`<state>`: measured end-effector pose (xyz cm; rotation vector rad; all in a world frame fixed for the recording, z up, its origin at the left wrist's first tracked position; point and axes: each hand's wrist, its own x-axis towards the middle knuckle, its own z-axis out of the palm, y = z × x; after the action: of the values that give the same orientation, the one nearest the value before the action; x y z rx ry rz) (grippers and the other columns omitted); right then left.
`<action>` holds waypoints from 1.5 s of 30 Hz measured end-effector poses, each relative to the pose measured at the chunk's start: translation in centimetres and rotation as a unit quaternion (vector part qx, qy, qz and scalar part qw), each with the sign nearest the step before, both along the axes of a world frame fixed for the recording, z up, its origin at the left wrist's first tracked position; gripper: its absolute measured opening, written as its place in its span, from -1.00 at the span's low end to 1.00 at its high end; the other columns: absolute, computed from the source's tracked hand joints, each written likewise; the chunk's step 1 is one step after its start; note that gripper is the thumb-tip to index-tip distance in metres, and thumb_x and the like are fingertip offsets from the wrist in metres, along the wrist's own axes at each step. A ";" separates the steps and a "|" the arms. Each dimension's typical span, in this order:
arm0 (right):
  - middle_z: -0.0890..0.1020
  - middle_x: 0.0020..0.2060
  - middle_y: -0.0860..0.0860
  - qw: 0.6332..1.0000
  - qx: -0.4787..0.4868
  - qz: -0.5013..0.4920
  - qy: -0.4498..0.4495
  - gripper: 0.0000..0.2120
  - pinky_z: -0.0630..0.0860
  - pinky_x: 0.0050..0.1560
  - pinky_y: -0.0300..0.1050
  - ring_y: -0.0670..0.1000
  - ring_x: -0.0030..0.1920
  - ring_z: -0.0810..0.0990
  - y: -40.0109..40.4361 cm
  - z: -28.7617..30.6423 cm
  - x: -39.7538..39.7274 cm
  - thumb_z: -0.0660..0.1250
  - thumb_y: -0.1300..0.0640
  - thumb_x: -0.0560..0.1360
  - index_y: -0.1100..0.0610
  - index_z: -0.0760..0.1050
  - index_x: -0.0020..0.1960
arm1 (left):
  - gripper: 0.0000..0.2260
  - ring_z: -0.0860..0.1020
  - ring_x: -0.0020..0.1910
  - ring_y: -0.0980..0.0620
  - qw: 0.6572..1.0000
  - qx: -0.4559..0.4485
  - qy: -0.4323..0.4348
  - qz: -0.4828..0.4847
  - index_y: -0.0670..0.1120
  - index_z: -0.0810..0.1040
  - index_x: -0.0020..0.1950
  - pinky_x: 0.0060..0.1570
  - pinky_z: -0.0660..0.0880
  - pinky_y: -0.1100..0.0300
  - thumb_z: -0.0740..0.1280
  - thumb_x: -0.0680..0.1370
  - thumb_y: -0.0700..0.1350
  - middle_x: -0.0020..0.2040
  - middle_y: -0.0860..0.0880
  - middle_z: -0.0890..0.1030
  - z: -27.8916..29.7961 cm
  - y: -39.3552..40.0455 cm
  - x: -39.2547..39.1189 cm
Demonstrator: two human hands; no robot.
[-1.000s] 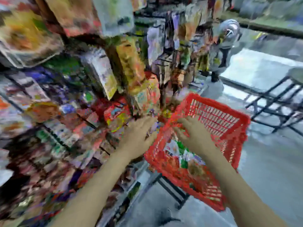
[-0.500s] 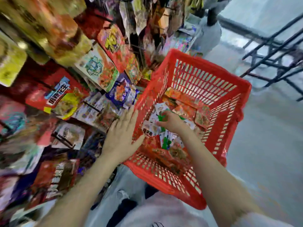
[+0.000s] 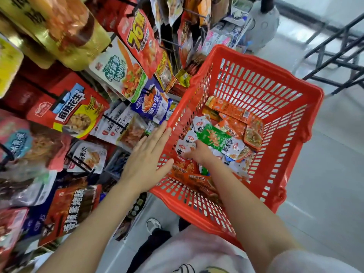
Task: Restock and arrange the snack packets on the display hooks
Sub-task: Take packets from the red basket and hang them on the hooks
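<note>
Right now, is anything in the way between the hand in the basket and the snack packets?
Nothing visible. The right hand is already down inside the red basket, its fingers on the white packets in the pile. The left hand rests flat on the basket's near wall, off to the side.

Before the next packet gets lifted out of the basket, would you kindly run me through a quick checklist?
1. Red basket steadied: ok, left hand lies flat against its near wall.
2. Right hand on stock: ok, its fingers reach the small white packets.
3. Firm grip on one packet: cannot tell, the fingertips are hidden.
4. Stock left: ok, a green packet and orange packets remain.
5. Free hook on the display: cannot tell.
</note>
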<state>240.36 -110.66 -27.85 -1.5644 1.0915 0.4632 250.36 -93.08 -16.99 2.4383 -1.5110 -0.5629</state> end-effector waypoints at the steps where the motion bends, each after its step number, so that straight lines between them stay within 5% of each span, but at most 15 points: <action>1: 0.29 0.55 0.15 1.000 -0.008 0.011 0.000 -0.18 0.34 0.40 0.01 0.18 0.50 0.33 0.1 0.1 0.0 0.48 0.06 0.52 0.24 0.11 0.59 | -0.29 -0.11 0.62 0.16 1.000 0.001 0.002 0.001 0.08 -0.16 0.67 0.58 -0.13 0.09 0.20 0.67 0.15 0.63 0.21 -0.30 0.1 0.0 0.0; 6: 0.31 0.53 0.15 0.994 -0.015 -0.088 -0.070 -0.27 0.41 0.19 -0.06 0.18 0.42 0.42 -1.3 1.3 -0.7 0.46 0.16 0.54 0.17 0.16 0.58 | -0.29 -0.15 0.61 0.21 1.000 0.010 0.006 0.006 0.11 -0.20 0.66 0.58 -0.13 0.13 0.19 0.67 0.15 0.61 0.25 -0.34 0.2 -0.1 -0.1; 11: 0.39 0.42 0.21 0.987 -0.034 -0.109 -0.112 -0.49 0.58 -0.15 0.06 0.08 -0.17 0.56 -5.8 2.5 -0.3 0.39 0.24 0.57 0.10 0.25 0.44 | -0.29 -0.13 0.61 0.22 1.000 0.005 0.010 0.019 0.12 -0.17 0.66 0.57 -0.10 0.15 0.19 0.66 0.16 0.64 0.22 -0.24 0.5 -0.7 -0.2; 14: 0.29 0.52 0.20 0.989 -0.085 -0.073 -0.093 -0.35 0.52 0.14 0.06 0.15 0.17 0.53 -7.6 2.1 0.9 0.42 0.20 0.57 0.19 0.17 0.54 | -0.28 -0.02 0.63 0.10 1.000 0.001 0.006 0.031 0.12 -0.15 0.67 0.56 -0.02 0.09 0.22 0.65 0.14 0.66 0.16 -0.15 0.7 -1.3 -0.3; 16: 0.21 0.54 0.22 0.989 -0.135 -0.030 -0.061 -0.28 0.35 0.41 0.08 0.26 0.47 0.29 -7.9 1.3 1.4 0.48 0.08 0.52 0.19 0.21 0.55 | -0.28 0.01 0.62 0.06 1.000 0.003 0.002 0.030 0.12 -0.14 0.67 0.55 0.06 0.06 0.23 0.65 0.15 0.66 0.15 -0.14 0.7 -1.4 -0.3; 18: 0.14 0.55 0.25 0.987 -0.154 -0.014 -0.045 -0.27 0.18 0.53 0.19 0.28 0.55 0.10 -8.0 0.3 1.6 0.50 -0.02 0.50 0.13 0.26 0.55 | -0.29 0.03 0.61 0.06 0.999 0.003 0.000 0.032 0.11 -0.11 0.67 0.53 0.11 0.04 0.24 0.65 0.14 0.66 0.15 -0.13 0.5 -1.4 -0.4; 23: 0.21 0.49 0.21 0.989 -0.124 -0.047 -0.072 -0.42 0.35 0.43 0.24 0.25 0.45 0.29 -8.4 -0.1 1.2 0.53 0.04 0.48 0.06 0.40 0.43 | -0.30 -0.01 0.61 0.11 0.999 0.006 0.001 0.041 0.15 -0.12 0.65 0.51 0.11 0.05 0.23 0.64 0.17 0.66 0.17 -0.13 0.5 -1.5 -0.4; 27: 0.52 0.25 0.08 0.990 -0.014 -0.085 -0.109 -0.57 0.52 0.25 0.21 0.18 0.19 0.55 -8.3 0.5 0.8 0.49 0.21 0.51 0.09 0.43 0.31 | -0.30 -0.03 0.61 0.15 0.999 0.006 0.009 0.043 0.14 -0.09 0.67 0.52 0.15 0.00 0.21 0.63 0.19 0.65 0.19 -0.15 0.4 -1.7 -0.3; 32: 0.36 0.51 0.11 0.995 0.006 -0.024 -0.099 -0.21 0.41 0.37 0.12 0.20 0.48 0.36 -7.6 0.4 0.8 0.56 0.13 0.45 0.09 0.25 0.57 | -0.29 -0.02 0.63 0.11 0.999 0.009 0.013 0.050 0.15 -0.09 0.67 0.51 0.17 0.00 0.25 0.64 0.17 0.66 0.19 -0.15 0.6 -1.7 -0.4; 38: 0.30 0.55 0.11 0.991 -0.058 -0.035 -0.118 -0.22 0.29 0.44 0.07 0.16 0.53 0.26 -6.8 -0.2 0.2 0.53 0.18 0.47 0.18 0.22 0.57 | -0.29 -0.06 0.61 0.17 0.998 0.017 0.007 0.052 0.17 -0.11 0.66 0.50 0.17 0.02 0.25 0.64 0.16 0.65 0.21 -0.17 0.8 -1.8 -0.6; 41: 0.47 0.39 0.02 0.987 -0.047 -0.067 -0.138 -0.35 0.39 0.33 -0.02 0.07 0.38 0.42 -6.5 0.3 -0.3 0.54 0.21 0.45 0.20 0.38 0.48 | -0.30 -0.07 0.61 0.18 0.998 0.022 0.011 0.053 0.17 -0.11 0.67 0.51 0.15 0.01 0.24 0.65 0.16 0.65 0.22 -0.18 0.9 -1.8 -0.6; 45: 0.63 0.23 0.11 0.985 0.003 -0.079 -0.152 -0.60 0.53 0.22 0.21 0.19 0.21 0.59 -7.2 0.9 -1.0 0.60 0.08 0.39 0.11 0.57 0.17 | -0.32 -0.11 0.58 0.23 0.998 0.021 0.015 0.051 0.17 -0.07 0.66 0.51 0.16 0.00 0.22 0.65 0.18 0.64 0.23 -0.18 1.2 -1.7 -0.8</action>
<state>239.35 -117.84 -26.94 -1.4716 0.9658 0.1149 249.58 -94.79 -15.83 2.5096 -1.3665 -0.6132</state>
